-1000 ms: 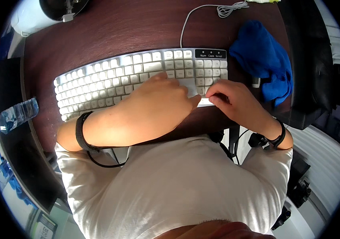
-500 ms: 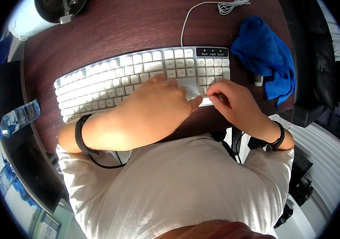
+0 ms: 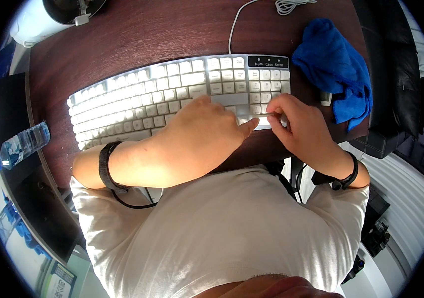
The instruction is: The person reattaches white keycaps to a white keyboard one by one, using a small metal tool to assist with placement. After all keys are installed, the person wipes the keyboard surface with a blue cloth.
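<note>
A white keyboard (image 3: 172,94) lies on a dark brown desk (image 3: 137,39). My left hand (image 3: 207,131) rests palm down over the keyboard's lower right keys. Its thumb points toward my right hand and it holds nothing. My right hand (image 3: 301,129) sits at the lower corner of the number pad. Its thumb and forefinger are pinched on a thin grey tool (image 3: 271,114) just above the keys. Both wrists wear a black band. What the tool's tip touches is hidden by my fingers.
A crumpled blue cloth (image 3: 336,64) lies right of the keyboard, with a small pale object (image 3: 325,98) at its lower edge. The keyboard's white cable (image 3: 231,30) runs to the far edge. A plastic water bottle (image 3: 20,145) lies off the desk's left side. A white device (image 3: 33,25) stands far left.
My right hand has shifted slightly up onto the number pad's corner with its fingers pinched. My left hand has stayed on the keys.
</note>
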### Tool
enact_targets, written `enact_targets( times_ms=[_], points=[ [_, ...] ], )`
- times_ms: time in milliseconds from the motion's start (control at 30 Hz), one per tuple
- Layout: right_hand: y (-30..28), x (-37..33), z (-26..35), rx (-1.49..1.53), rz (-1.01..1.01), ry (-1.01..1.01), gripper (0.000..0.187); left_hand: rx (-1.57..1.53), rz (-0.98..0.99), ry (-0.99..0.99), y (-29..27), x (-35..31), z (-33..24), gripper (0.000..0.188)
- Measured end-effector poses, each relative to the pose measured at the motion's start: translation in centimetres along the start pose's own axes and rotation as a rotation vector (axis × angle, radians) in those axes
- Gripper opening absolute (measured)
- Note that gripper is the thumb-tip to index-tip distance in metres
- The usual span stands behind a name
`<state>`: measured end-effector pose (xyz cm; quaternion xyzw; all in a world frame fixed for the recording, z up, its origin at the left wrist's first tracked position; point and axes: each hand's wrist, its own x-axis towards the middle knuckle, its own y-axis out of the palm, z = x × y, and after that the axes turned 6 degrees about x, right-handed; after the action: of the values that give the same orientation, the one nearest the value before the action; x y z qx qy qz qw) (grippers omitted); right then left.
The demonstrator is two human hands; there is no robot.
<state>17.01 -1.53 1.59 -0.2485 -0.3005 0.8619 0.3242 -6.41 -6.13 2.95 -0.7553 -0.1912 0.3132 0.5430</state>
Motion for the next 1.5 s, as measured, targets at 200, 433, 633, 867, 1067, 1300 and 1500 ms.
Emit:
enact_targets(
  times_ms=[200, 433, 633, 867, 1067, 1300, 1500],
  points=[
    [0.3, 0.0, -0.7, 0.022, -0.014, -0.044, 0.014, 0.017, -0.049, -0.018, 0.5, -0.1, -0.2, 0.051],
    [0.8, -0.4, -1.1, 0.026, -0.047, -0.047, 0.013, -0.025, -0.005, -0.066, -0.1, 0.0, 0.2, 0.049],
    [1.3, -0.4, -1.5, 0.017, -0.087, -0.064, 0.013, 0.029, -0.045, -0.019, 0.5, -0.1, -0.3, 0.053],
    [1.8, -0.7, -1.6, -0.155, -0.114, -0.123, 0.017, 0.065, -0.044, -0.016, 0.8, 0.0, -0.6, 0.057],
    [1.5, -1.2, -2.0, -0.240, -0.071, -0.263, 0.023, 0.048, -0.051, -0.033, 0.8, -0.1, -0.8, 0.058],
    [1.4, -0.9, -2.9, -0.301, -0.076, -0.359, 0.025, 0.031, -0.022, -0.026, 0.5, -0.5, -1.1, 0.062],
    [1.5, -0.7, -3.1, -0.269, -0.109, -0.402, 0.024, -0.018, -0.031, -0.045, 0.4, -0.6, -1.4, 0.062]
  ],
)
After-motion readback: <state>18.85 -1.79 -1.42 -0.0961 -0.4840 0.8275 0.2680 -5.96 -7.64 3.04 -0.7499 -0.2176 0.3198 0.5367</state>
